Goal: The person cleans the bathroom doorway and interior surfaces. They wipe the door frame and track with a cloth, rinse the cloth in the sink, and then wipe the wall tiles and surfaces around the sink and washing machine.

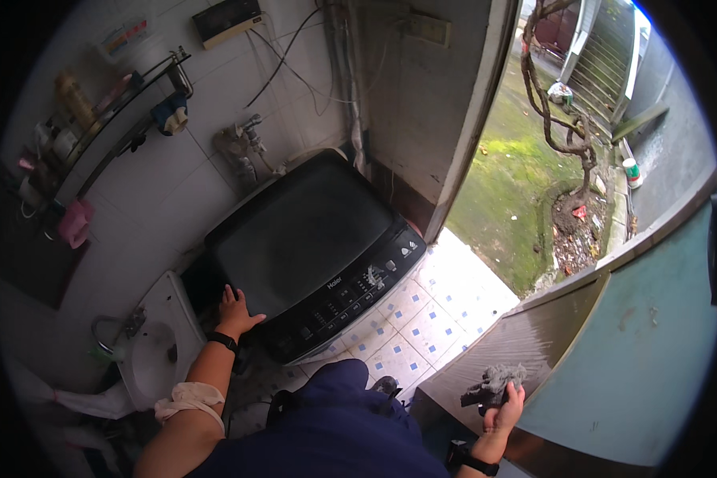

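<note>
A black top-loading washing machine point(303, 231) stands ahead of me with its lid down and its control panel point(358, 283) along the near edge. My left hand point(237, 312) has its fingers spread at the machine's near left corner; whether it presses on the surface I cannot tell. Off to the right, my right hand point(505, 410) grips a crumpled grey rag point(495, 384), held close to the teal door point(629, 350). A beige cloth band point(191, 402) is bunched round my left forearm.
A white washbasin point(139, 374) with a metal tap point(134, 323) is at the left. Above it, a wall shelf point(95, 131) carries bottles. Water pipes point(245, 151) stick out behind the machine. Through the doorway lies mossy ground point(502, 183) with a twisted trunk point(585, 163).
</note>
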`<action>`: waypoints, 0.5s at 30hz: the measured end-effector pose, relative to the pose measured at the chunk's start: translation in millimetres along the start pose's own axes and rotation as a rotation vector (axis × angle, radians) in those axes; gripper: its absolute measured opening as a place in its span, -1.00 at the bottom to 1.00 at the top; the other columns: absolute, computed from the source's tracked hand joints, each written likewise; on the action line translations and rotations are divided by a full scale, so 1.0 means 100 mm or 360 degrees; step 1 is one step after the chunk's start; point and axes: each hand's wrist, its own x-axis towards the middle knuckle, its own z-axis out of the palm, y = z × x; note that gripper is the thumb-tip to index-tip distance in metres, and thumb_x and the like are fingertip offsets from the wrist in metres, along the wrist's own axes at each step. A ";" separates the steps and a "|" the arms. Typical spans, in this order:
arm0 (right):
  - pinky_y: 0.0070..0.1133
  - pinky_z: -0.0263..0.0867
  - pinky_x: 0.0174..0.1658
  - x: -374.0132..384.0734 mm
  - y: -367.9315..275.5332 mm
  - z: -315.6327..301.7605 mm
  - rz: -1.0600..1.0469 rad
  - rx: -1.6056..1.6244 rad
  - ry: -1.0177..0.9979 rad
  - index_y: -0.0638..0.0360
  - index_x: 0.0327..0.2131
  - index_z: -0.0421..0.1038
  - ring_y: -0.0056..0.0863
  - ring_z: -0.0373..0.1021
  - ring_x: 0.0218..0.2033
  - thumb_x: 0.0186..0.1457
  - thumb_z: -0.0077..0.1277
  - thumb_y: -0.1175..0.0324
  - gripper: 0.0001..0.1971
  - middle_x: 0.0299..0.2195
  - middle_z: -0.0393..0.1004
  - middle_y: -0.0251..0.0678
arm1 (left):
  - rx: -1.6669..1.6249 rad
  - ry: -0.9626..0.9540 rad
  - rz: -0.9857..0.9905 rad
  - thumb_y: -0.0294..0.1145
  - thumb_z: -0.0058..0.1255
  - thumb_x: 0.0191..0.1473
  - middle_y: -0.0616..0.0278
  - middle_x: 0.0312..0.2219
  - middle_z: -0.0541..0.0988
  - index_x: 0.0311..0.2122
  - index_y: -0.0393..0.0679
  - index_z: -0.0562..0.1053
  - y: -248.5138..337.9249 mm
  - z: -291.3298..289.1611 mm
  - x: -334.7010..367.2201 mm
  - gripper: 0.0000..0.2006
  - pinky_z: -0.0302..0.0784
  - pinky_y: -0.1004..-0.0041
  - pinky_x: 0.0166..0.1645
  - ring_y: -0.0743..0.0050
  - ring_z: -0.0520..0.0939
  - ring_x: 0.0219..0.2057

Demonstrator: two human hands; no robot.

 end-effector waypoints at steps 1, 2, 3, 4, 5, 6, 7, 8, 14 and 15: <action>-0.44 0.33 -0.12 0.08 0.03 -0.10 -0.0006 0.0081 -0.0032 0.31 -0.01 0.18 -0.31 0.36 -0.18 0.07 -0.14 0.47 -0.62 -0.19 0.37 -0.16 | -0.0024 0.0022 -0.0058 0.24 0.12 -0.24 -0.27 0.22 -0.17 0.21 -0.32 -0.02 0.03 -0.01 0.07 0.05 -0.01 0.14 0.23 -0.09 -0.09 0.25; -0.45 0.33 -0.12 0.11 0.09 -0.27 -0.0001 0.0160 -0.0048 0.30 0.01 0.16 -0.30 0.37 -0.19 0.06 -0.14 0.46 -0.60 -0.18 0.36 -0.15 | -0.0003 -0.0022 -0.0060 0.25 0.11 -0.24 -0.28 0.22 -0.17 0.20 -0.35 -0.01 0.06 -0.02 0.11 0.06 -0.02 0.14 0.24 -0.11 -0.08 0.25; -0.48 0.32 -0.12 0.02 0.06 -0.35 0.0043 0.0191 -0.0129 0.29 0.01 0.17 -0.35 0.36 -0.19 0.09 -0.14 0.42 -0.62 -0.17 0.36 -0.20 | 0.0032 -0.0084 -0.0069 0.26 0.11 -0.24 -0.29 0.21 -0.17 0.19 -0.39 -0.01 -0.01 0.00 0.06 0.07 -0.02 0.13 0.24 -0.13 -0.08 0.24; -0.52 0.31 -0.12 0.09 -0.02 -0.35 0.0035 0.0248 -0.0204 0.28 0.00 0.18 -0.40 0.35 -0.19 0.12 -0.14 0.39 -0.63 -0.16 0.36 -0.25 | 0.0009 -0.0054 -0.0085 0.26 0.11 -0.24 -0.29 0.21 -0.17 0.19 -0.39 -0.01 0.12 -0.05 0.20 0.07 -0.02 0.13 0.24 -0.13 -0.08 0.24; -0.41 0.37 -0.24 0.21 0.02 -0.50 0.0056 0.0039 -0.0183 0.23 -0.01 0.20 -0.30 0.38 -0.27 0.13 -0.18 0.23 -0.60 -0.20 0.39 -0.15 | 0.0077 -0.0095 -0.0082 0.29 0.09 -0.24 -0.31 0.20 -0.14 0.17 -0.44 0.01 0.18 -0.08 0.25 0.08 -0.04 0.12 0.24 -0.18 -0.07 0.24; -0.30 0.43 -0.35 0.26 0.07 -0.70 0.0089 -0.0180 -0.0150 0.17 -0.01 0.23 -0.20 0.42 -0.35 0.14 -0.22 0.08 -0.55 -0.23 0.43 -0.06 | 0.0154 -0.0156 -0.0079 0.31 0.06 -0.24 -0.33 0.20 -0.12 0.16 -0.48 0.02 0.18 -0.02 0.20 0.09 -0.05 0.12 0.24 -0.23 -0.07 0.23; -0.35 0.43 -0.34 0.28 -0.04 -0.64 0.0114 0.0088 -0.0097 0.21 -0.02 0.22 -0.22 0.41 -0.34 0.14 -0.21 0.17 -0.59 -0.23 0.42 -0.06 | 0.0298 -0.0121 0.0036 0.35 0.02 -0.24 -0.42 0.13 0.04 0.08 -0.57 0.12 0.24 -0.02 0.24 0.07 -0.09 0.04 0.24 -0.40 -0.06 0.19; -0.39 0.42 -0.33 0.15 -0.19 -0.62 0.0152 0.0340 -0.0016 0.25 -0.02 0.22 -0.25 0.41 -0.34 0.14 -0.20 0.26 -0.63 -0.23 0.41 -0.07 | 0.0285 -0.0129 0.0017 0.35 0.02 -0.24 -0.42 0.13 0.04 0.08 -0.57 0.12 0.22 -0.02 0.21 0.07 -0.09 0.04 0.24 -0.40 -0.06 0.19; -0.41 0.41 -0.26 0.67 -0.65 0.80 -0.0179 -0.0156 0.0015 0.30 -0.01 0.19 -0.21 0.41 -0.26 0.16 -0.22 0.44 -0.68 -0.21 0.40 -0.04 | 0.0352 -0.0043 0.0100 0.40 0.01 -0.30 -0.44 0.00 0.25 -0.04 -0.63 0.27 0.23 -0.05 0.18 0.06 -0.17 -0.11 0.22 -0.56 -0.03 0.14; -0.37 0.38 -0.17 0.93 -0.68 1.00 -0.0117 -0.0124 -0.0105 0.28 0.03 0.15 -0.18 0.37 -0.16 0.16 -0.20 0.46 -0.64 -0.12 0.35 -0.02 | 0.0238 -0.0157 0.0092 0.38 0.07 -0.35 -0.48 0.00 0.22 -0.03 -0.66 0.23 0.38 -0.28 0.21 0.10 -0.17 -0.06 0.24 -0.55 -0.06 0.15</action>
